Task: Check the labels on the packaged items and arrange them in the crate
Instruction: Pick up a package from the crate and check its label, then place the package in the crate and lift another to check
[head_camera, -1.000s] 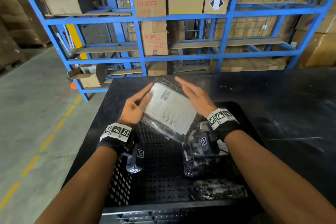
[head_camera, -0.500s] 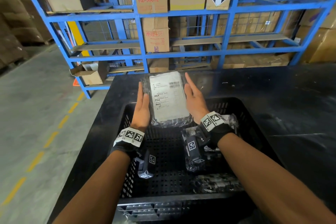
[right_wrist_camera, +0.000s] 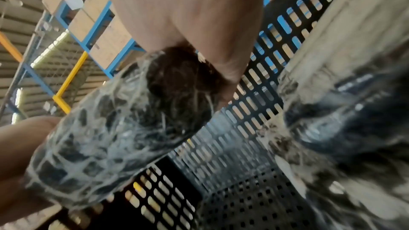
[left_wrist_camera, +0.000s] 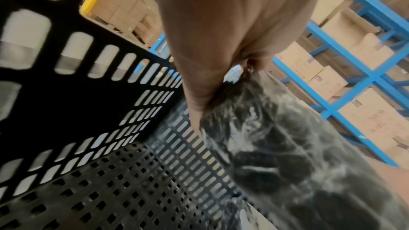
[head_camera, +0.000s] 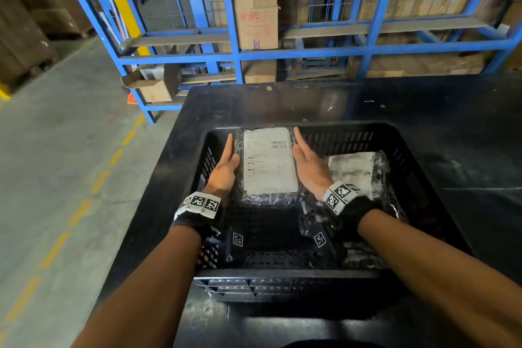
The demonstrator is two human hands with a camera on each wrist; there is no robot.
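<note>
Head view: left hand [head_camera: 223, 169], right hand [head_camera: 309, 165] press straight fingers against labelled package [head_camera: 268, 162] sides inside crate [head_camera: 423, 178]

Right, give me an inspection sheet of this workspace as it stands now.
Surface: black table, scuffed.
Job's things: black crate on the table; labelled package held label-up at its far wall; second wrapped package in the crate's right side, more wrapped items beneath.
Clutter: nothing seen.
Hands: left hand and right hand flat against the labelled package's sides, fingers straight.
Cables: nothing seen.
Surroundings: blue shelving with cardboard boxes; concrete floor with yellow dashes.
</note>
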